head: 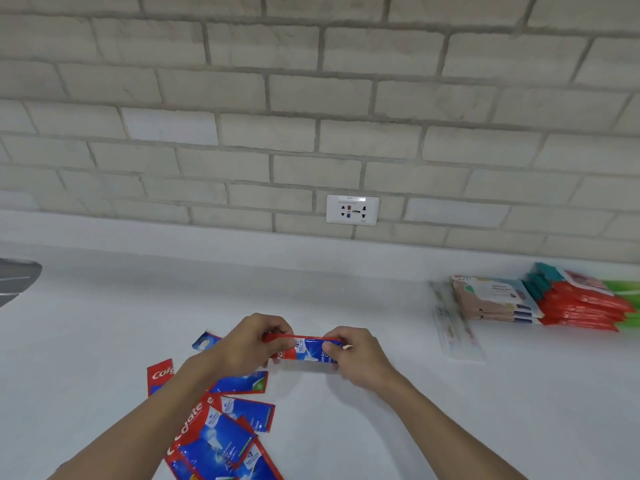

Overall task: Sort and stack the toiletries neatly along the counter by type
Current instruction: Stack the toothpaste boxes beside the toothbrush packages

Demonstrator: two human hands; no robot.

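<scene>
Held sachets [308,349] of toothpaste are pinched at both ends by the left hand [254,341] and right hand [356,355] over the counter [346,427], apparently to be squared into a stack. Loose sachets [221,434] are scattered just beside them at the left, and sorted packs [540,303] are stacked well apart at the right.

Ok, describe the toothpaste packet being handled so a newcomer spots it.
Below the white wall socket, over the counter, the left hand and right hand grip one red-and-blue toothpaste packet by its ends. It alone is held; the other packets lie scattered at lower left.
</scene>
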